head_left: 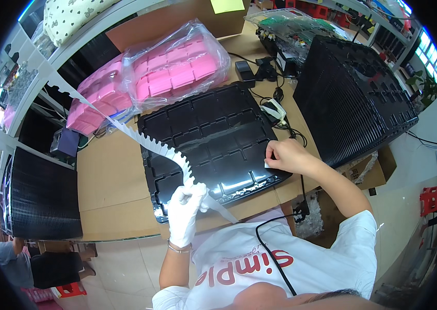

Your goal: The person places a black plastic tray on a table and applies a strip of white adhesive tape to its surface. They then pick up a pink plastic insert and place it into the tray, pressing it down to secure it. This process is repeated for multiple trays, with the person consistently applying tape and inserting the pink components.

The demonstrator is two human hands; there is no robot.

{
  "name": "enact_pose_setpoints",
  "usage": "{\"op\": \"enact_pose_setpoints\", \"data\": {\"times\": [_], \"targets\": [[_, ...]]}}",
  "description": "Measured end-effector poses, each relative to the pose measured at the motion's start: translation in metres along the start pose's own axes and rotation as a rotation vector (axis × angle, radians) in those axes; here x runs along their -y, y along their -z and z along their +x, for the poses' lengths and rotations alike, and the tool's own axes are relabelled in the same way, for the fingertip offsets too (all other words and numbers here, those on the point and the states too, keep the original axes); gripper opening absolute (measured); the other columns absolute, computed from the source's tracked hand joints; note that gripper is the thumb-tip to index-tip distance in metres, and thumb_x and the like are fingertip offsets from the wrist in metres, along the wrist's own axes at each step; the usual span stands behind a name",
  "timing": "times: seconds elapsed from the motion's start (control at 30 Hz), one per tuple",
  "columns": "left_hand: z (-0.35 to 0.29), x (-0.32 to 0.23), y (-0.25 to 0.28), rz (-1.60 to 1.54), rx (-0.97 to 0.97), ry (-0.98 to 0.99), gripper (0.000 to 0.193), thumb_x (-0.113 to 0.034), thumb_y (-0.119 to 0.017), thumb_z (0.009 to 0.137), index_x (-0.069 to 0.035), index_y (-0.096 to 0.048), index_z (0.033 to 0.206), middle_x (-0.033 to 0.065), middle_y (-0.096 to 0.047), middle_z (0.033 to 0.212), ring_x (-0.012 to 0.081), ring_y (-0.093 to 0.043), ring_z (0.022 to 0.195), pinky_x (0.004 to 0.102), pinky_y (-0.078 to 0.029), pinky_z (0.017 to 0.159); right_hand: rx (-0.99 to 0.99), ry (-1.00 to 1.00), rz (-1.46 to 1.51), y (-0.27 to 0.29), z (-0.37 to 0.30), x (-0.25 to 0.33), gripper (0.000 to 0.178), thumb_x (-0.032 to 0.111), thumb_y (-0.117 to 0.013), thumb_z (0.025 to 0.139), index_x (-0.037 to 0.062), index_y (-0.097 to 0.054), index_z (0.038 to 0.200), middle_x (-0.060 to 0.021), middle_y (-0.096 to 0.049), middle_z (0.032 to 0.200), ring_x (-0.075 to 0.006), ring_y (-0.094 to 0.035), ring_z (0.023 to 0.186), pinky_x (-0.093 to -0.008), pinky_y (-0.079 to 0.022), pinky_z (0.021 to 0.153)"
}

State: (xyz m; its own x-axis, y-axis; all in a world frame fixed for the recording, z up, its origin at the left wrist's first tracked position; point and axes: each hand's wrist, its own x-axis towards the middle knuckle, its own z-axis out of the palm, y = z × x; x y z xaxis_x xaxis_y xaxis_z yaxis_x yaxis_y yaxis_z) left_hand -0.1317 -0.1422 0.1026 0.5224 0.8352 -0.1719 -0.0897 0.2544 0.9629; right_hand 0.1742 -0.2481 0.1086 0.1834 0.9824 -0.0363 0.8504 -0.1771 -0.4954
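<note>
My left hand, in a white glove, is closed on a long white strip of labels. The strip twists away to the upper left, with a row of small tabs standing up along one edge; a short tail hangs past my fingers. My bare right hand pinches a small white label at the right side of a black plastic tray. Shallow compartments divide this tray, which lies on the cardboard-covered table. Whether the label touches the tray, I cannot tell.
A tall stack of black trays stands at the right, another stack at the left. Pink trays in clear plastic lie at the back left. Behind the black tray are cables and a black adapter. Cardboard covers the table.
</note>
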Motion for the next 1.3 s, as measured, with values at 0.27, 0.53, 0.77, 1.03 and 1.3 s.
{"op": "enact_pose_setpoints", "data": {"times": [0.27,0.53,0.77,1.03,1.3], "targets": [[-0.002,-0.006,-0.009,-0.003,-0.043,0.000,0.013,-0.013,-0.071,0.091,-0.005,-0.061,0.089,0.0071,-0.066,0.082,0.0077,-0.056,0.061,0.0203,-0.045,0.056,0.008,-0.088,0.007,0.000,0.000,0.003,0.021,0.026,-0.073,0.080,0.0056,-0.067,0.082,-0.0085,-0.065,0.065,-0.0273,-0.064,0.061,-0.0385,-0.048,0.060],[-0.002,-0.006,-0.008,0.012,-0.032,-0.002,0.013,-0.014,-0.070,0.091,-0.005,-0.061,0.090,0.0074,-0.067,0.084,0.0076,-0.057,0.061,0.0203,-0.046,0.056,0.039,-0.116,0.034,0.004,-0.001,0.008,0.017,0.022,-0.070,0.079,0.0061,-0.068,0.082,-0.0125,-0.069,0.073,-0.0320,-0.067,0.070,-0.0418,-0.052,0.068],[-0.002,-0.005,-0.004,0.040,-0.014,0.021,0.015,-0.013,-0.071,0.090,-0.003,-0.060,0.092,0.0106,-0.069,0.090,0.0101,-0.060,0.065,0.0228,-0.050,0.060,0.071,-0.037,0.093,0.004,-0.005,0.003,0.017,0.023,-0.073,0.078,0.0068,-0.070,0.081,-0.0077,-0.065,0.065,-0.0257,-0.065,0.063,-0.0378,-0.049,0.061],[-0.005,-0.003,-0.004,0.060,-0.024,0.004,0.014,-0.012,-0.071,0.090,-0.003,-0.060,0.092,0.0109,-0.069,0.091,0.0095,-0.060,0.064,0.0219,-0.049,0.059,-0.093,-0.151,0.784,0.011,-0.055,-0.017,0.010,0.010,-0.071,0.086,0.0039,-0.064,0.084,0.0088,-0.049,0.066,-0.0005,-0.045,0.064,-0.0197,-0.037,0.058],[-0.052,0.021,0.023,0.471,0.322,-0.160,0.013,-0.004,-0.074,0.084,-0.001,-0.066,0.094,0.0112,-0.069,0.091,0.0120,-0.066,0.073,0.0252,-0.054,0.066,-0.126,-0.651,0.825,-0.035,-0.253,-0.099,0.010,0.003,-0.066,0.080,0.0061,-0.057,0.081,0.0048,-0.055,0.074,-0.0036,-0.050,0.069,-0.0202,-0.043,0.063]]}}
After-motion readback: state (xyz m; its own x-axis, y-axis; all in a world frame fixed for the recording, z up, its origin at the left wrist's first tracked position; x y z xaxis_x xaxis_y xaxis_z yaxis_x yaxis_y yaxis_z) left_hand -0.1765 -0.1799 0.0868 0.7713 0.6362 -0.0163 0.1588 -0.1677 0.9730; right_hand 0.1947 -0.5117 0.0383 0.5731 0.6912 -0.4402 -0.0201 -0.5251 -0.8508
